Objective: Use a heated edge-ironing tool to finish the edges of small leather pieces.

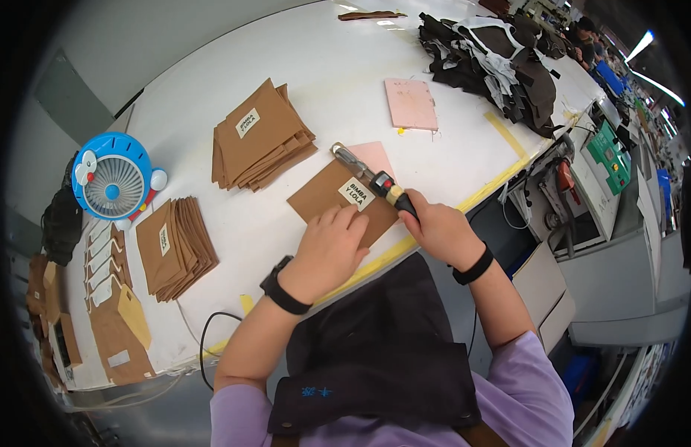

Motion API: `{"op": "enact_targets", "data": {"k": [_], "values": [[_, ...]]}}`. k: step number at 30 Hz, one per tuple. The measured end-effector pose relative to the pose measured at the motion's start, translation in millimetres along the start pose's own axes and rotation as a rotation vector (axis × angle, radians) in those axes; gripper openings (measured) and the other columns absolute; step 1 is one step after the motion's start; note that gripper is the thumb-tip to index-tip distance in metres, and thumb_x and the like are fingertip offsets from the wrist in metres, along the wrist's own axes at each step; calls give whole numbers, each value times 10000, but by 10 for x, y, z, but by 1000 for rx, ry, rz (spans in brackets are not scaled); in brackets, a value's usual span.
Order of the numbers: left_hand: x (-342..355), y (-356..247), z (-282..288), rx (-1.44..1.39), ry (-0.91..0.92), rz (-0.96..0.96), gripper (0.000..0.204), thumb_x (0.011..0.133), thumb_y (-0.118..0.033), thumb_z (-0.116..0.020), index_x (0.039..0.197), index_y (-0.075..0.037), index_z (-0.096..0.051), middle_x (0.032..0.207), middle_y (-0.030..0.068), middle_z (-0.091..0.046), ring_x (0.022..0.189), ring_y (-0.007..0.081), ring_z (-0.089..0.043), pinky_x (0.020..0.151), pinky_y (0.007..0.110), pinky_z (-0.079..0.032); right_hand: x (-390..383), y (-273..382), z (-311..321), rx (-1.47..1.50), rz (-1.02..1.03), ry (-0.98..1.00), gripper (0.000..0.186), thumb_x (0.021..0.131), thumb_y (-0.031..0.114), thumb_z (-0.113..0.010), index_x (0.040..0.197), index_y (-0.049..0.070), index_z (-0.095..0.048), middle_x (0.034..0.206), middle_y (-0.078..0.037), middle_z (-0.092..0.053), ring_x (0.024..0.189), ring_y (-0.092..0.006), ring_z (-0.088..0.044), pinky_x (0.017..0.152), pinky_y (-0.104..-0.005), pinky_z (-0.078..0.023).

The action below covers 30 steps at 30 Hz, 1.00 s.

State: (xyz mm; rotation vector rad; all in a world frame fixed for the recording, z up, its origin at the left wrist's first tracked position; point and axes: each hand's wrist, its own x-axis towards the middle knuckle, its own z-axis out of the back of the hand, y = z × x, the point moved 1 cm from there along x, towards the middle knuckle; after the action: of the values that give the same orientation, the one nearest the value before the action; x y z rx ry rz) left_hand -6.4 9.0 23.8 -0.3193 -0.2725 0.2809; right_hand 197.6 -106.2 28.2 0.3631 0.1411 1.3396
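My right hand (pixel 435 231) is closed round the black handle of a hand tool (pixel 386 186) with a red button, a yellow band and a long metal front end, which lies across a square brown piece (pixel 315 194) with a white label. My left hand (pixel 323 253) rests on the near left part of that piece, fingers lightly bent and lying on it, holding nothing. A pink sheet (pixel 375 153) lies partly under the brown piece and the tool's front end.
Brown stacks (pixel 256 141) (pixel 174 249), a blue fan (pixel 111 179) and hanging-tagged brown pieces (pixel 103 313) are on the left. A pink pad (pixel 411 104) and dark fabric pile (pixel 494 67) lie farther back. Machinery (pixel 606 156) stands right of the yellow-taped edge. Co-workers (pixel 584 41) are far back.
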Motion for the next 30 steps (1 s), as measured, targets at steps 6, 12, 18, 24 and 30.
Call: {"op": "enact_targets", "data": {"k": [6, 12, 18, 24, 30], "values": [[-363, -386, -244, 4, 64, 96, 614, 854, -253, -780, 1370, -20, -542, 1473, 215, -479, 1423, 429, -389, 1153, 568, -341, -185, -125, 194, -83, -98, 209, 333, 1022, 342, -554, 1037, 13, -503, 691, -199, -664, 662, -426, -667, 589, -520, -526], [-440, -483, -329, -60, 48, 165, 659, 878, -260, -758, 1433, -32, -487, 1525, 214, -418, 1461, 447, -323, 1174, 638, -262, 346, -111, -103, -50, 13, 80, 367, 1030, 355, -541, 1021, -10, -502, 749, -241, -661, 721, -452, -655, 640, -531, -516], [-588, -584, -424, -365, -102, 262, 677, 875, -256, -765, 1444, -34, -472, 1553, 235, -358, 1492, 470, -251, 1214, 637, -150, -192, -138, 183, -120, -43, 179, 358, 1020, 343, -554, 1028, -10, -493, 723, -212, -671, 679, -434, -663, 604, -529, -525], [-406, -460, -484, -227, -240, 320, 690, 870, -241, -757, 1436, 22, -463, 1580, 269, -319, 1513, 467, -215, 1215, 626, -146, 41, -186, 105, -120, 14, 156, 366, 1023, 344, -550, 1022, -17, -490, 737, -240, -668, 709, -453, -663, 646, -543, -524], [-436, -319, -499, -139, -178, 282, 666, 860, -235, -759, 1416, 20, -497, 1583, 237, -350, 1495, 415, -288, 1227, 555, -202, 205, -170, 10, -140, -40, 153, 376, 1032, 367, -526, 1026, -7, -493, 734, -233, -674, 703, -445, -669, 635, -539, -528]]}}
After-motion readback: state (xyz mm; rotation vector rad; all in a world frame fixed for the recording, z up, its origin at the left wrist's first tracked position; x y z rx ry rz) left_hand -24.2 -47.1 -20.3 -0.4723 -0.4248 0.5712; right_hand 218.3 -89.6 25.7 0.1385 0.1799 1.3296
